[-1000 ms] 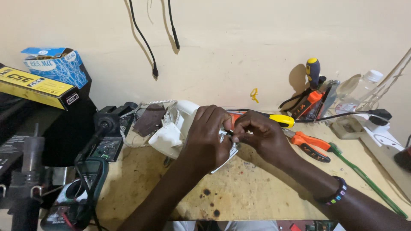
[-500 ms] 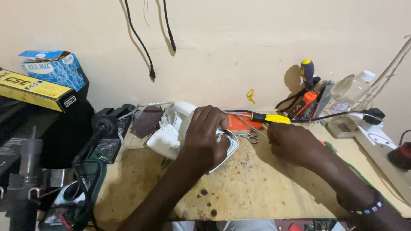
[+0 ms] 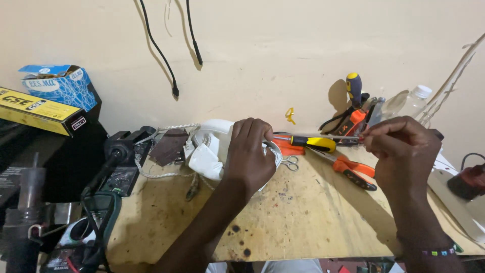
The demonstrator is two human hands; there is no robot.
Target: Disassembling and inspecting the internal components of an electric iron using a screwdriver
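The plywood bench (image 3: 313, 222) fills the view, scorched and speckled, and the white round plastic fitting (image 3: 212, 146) sits toward its back edge near the wall, wires trailing off its left side. The left hand (image 3: 248, 154) lies over the fitting's right half, fingers curled down over the rim, clamping it to the board. It looks like a light, hollow shell: stiff but thin, likely to crack if squeezed hard, and smooth enough to skid on the wood, so the rim where the palm bears down seems the safe place to hold, clear of the loose wires. Off to the right, the right hand (image 3: 404, 151) is raised, thumb and forefinger pinched together at a thin metal shaft (image 3: 348, 137); whether it truly grips that shaft or something smaller I cannot tell. Between the hands lie a yellow-handled screwdriver (image 3: 310, 143), orange-handled pliers (image 3: 353, 171) and, smallest, little scissors (image 3: 289, 163) just beside the fitting
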